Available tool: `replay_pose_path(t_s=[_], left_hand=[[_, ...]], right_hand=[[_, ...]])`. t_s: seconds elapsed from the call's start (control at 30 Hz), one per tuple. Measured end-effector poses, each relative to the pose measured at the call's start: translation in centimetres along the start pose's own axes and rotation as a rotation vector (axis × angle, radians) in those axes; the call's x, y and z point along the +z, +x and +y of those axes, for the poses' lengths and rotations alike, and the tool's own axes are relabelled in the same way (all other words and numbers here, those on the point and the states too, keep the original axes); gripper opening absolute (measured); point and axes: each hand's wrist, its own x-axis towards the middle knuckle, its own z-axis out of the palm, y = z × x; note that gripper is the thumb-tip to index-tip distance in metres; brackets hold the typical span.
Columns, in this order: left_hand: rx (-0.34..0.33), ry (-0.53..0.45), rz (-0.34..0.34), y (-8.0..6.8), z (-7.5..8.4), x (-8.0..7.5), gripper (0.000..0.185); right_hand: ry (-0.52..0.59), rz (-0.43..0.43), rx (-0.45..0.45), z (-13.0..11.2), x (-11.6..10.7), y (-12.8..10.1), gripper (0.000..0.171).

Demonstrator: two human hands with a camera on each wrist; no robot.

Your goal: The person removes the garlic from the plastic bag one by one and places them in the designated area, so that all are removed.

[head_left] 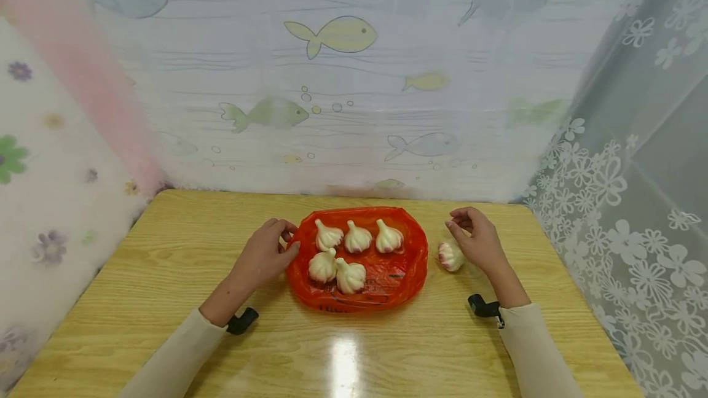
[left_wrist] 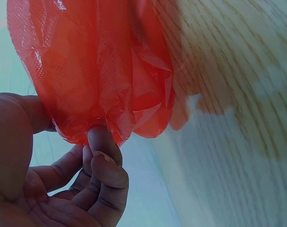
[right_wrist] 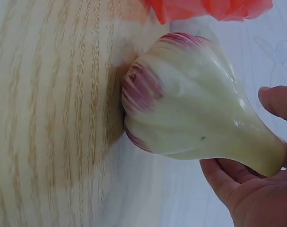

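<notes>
Presently, stock on the table as follows.

Surface: pale wooden table (head_left: 166,275) with a glossy top, walled on three sides by printed curtains (head_left: 343,78).

Container: crumpled red plastic bag (head_left: 406,272), lying flat and spread open at the middle of the table.

Contents of container: five white garlic bulbs (head_left: 357,238), three in a back row and two in front, all resting on the red plastic, stems pointing up or aslant.

Item outside container: one white garlic bulb with purple streaks (head_left: 450,256), lying on its side on the bare wood just right of the bag, not touching it as far as the head view shows.

Left hand (head_left: 261,257): at the bag's left edge; in the left wrist view the fingertips (left_wrist: 101,142) and thumb pinch a gathered fold of the red plastic (left_wrist: 100,71).

Right hand (head_left: 478,240): beside the streaked bulb; in the right wrist view the bulb's (right_wrist: 195,104) neck lies against the curled fingers (right_wrist: 242,184), with a fingertip just above it. Whether the grasp is closed, cannot tell; contact is certain.

Progress, as judged: five of six bulbs lie on the bag; the sixth lies off it on the table.

Outstanding, as judged: the streaked bulb alone is not yet with the rest.
</notes>
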Motion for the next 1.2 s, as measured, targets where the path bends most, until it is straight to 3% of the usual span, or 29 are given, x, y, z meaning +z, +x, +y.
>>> replay_pose_path(t_s=[0.4,0.83,1.2], left_hand=[[-0.015,0.015,-0.001,0.0,0.0,0.1,0.03],[-0.012,0.016,-0.008,0.1,-0.2,0.2,0.03],[-0.011,0.015,-0.007,0.1,-0.2,0.1,0.028]], right_hand=[[-0.038,0.042,-0.078,-0.9,-0.4,0.0,0.03],[-0.088,0.072,-0.23,-4.4,-0.4,0.1,0.025],[-0.057,0.067,-0.309,-7.0,0.5,0.6,0.025]])
